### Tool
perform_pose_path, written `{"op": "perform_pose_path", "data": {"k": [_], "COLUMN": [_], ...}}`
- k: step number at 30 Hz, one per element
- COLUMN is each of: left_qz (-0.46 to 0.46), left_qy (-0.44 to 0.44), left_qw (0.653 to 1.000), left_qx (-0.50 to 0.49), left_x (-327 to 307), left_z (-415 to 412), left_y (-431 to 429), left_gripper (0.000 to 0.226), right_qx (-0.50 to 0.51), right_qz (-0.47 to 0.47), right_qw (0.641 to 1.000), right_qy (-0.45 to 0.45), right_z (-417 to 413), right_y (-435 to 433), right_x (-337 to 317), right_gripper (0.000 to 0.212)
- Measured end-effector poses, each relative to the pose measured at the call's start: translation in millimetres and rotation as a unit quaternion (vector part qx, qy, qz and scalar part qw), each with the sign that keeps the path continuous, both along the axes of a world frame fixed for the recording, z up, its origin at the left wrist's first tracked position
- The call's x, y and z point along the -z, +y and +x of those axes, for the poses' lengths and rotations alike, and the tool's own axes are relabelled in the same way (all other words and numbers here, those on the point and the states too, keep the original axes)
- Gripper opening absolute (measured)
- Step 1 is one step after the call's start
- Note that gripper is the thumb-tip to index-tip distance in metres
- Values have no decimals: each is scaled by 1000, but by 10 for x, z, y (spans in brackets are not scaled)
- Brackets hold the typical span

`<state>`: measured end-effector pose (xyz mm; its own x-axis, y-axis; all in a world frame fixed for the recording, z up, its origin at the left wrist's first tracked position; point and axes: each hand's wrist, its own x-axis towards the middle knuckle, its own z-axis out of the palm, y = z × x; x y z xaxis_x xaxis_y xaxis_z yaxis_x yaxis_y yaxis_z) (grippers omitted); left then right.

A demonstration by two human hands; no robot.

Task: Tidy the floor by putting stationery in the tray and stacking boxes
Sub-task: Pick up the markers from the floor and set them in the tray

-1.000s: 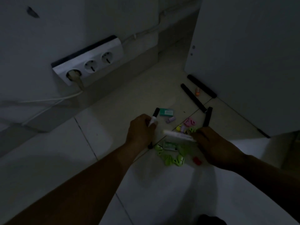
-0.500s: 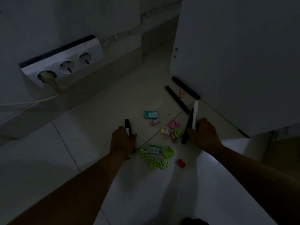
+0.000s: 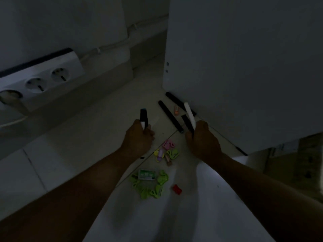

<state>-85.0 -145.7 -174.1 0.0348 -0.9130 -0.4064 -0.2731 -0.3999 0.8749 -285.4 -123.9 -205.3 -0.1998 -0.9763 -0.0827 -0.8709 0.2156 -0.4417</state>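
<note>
In dim light, my left hand grips a black marker together with a smaller white one, both pointing up. My right hand grips a white marker and a black marker. Two more black markers lie on the floor beyond my hands, an orange piece between them. Near my forearms lie a small green box, green clips, a pink piece, yellow and green bits and a red piece.
A white cabinet panel stands on the right, close to my right hand. A white socket strip with a plugged cable sits on the wall at left. The floor is pale tile.
Both hands have lifted off the floor and moved away from me, each carrying markers. My right hand picked up the black marker beside the white one. The view shifted right.
</note>
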Motion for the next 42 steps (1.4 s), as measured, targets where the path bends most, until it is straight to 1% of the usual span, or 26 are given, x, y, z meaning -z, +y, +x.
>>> {"op": "perform_pose_path", "data": {"k": [1, 3, 5, 6, 8, 10, 11, 12, 16, 17, 19, 21, 22, 23, 25, 28, 30, 31, 32, 34, 36, 37, 39, 40, 42], "left_qz": [8, 8, 11, 12, 12, 4, 6, 5, 5, 6, 18, 35, 46, 53, 56, 56, 50, 46, 41, 29, 20, 24, 61, 77, 83], "left_qy": [7, 11, -3, -11, -50, -93, -100, -106, -144, -148, -155, -168, -162, -162, -155, -141, -147, -156, -166, -189, -196, -187, -169, -173, -162], "left_qw": [1000, 1000, 1000, 999, 998, 995, 994, 994, 990, 989, 988, 985, 985, 985, 986, 988, 987, 986, 985, 982, 980, 982, 983, 982, 983], "left_qx": [2, -13, -29, -31, -28, -33, -37, -36, -10, -4, 6, 30, 39, 36, 12, -27, -33, -27, -18, -4, -1, -10, -26, -20, 1], "left_x": [-3, 3, 34, 44, 65, 86, 96, 100, 174, 155, 161, 189, 204, 232, 250, 274, 285, 299, 302, 313, 307, 296, 260, 240, 240], "left_z": [-65, -201, -295, -324, -367, -410, -437, -466, -572, -606, -679, -762, -798, -839, -912, -979, -987, -979, -984, -987, -996, -1002, -997, -988, -947], "left_y": [-46, -138, -244, -283, -364, -439, -484, -522, -630, -649, -707, -750, -767, -783, -797, -815, -799, -782, -758, -710, -685, -690, -715, -719, -714], "left_gripper": [6, 17, 26, 29, 32, 46, 50, 51, 48, 40, 10, 35, 41, 42, 37, 32, 23, 22, 22, 37, 49, 49, 45, 44, 48], "right_qx": [-28, -62, -71, -83, -115, -140, -148, -148, -138, -142, -143, -154, -157, -158, -157, -140, -112, -95, -77, -25, 16, 31, 58, 69, 79], "right_qz": [-20, -49, -45, -45, -76, -106, -114, -113, -3, 8, 20, 56, 81, 106, 142, 195, 243, 257, 256, 244, 225, 225, 218, 211, 201], "right_qw": [999, 995, 993, 991, 984, 975, 970, 968, 979, 979, 979, 975, 976, 977, 977, 970, 959, 954, 952, 944, 938, 933, 927, 925, 917], "right_qy": [18, 62, 88, 97, 111, 139, 157, 170, 149, 147, 142, 149, 131, 98, 34, -34, -92, -120, -149, -219, -264, -279, -299, -307, -335], "right_z": [-10, -36, -37, -17, 20, 48, 48, 49, -9, -31, -46, -57, -68, -85, -126, -138, -138, -146, -173, -231, -265, -266, -253, -246, -223], "right_y": [-62, -247, -473, -567, -697, -729, -737, -741, -812, -813, -775, -711, -680, -654, -623, -594, -598, -595, -587, -555, -517, -506, -479, -469, -455], "right_x": [-10, -9, -24, -40, -41, -20, 13, 39, 98, 108, 123, 150, 167, 175, 155, 113, 86, 83, 63, 31, -10, -18, -16, -12, -12], "right_gripper": [32, 33, 40, 39, 27, 13, 9, 10, 25, 28, 33, 31, 31, 32, 40, 46, 46, 41, 35, 16, 14, 12, 19, 22, 21]}}
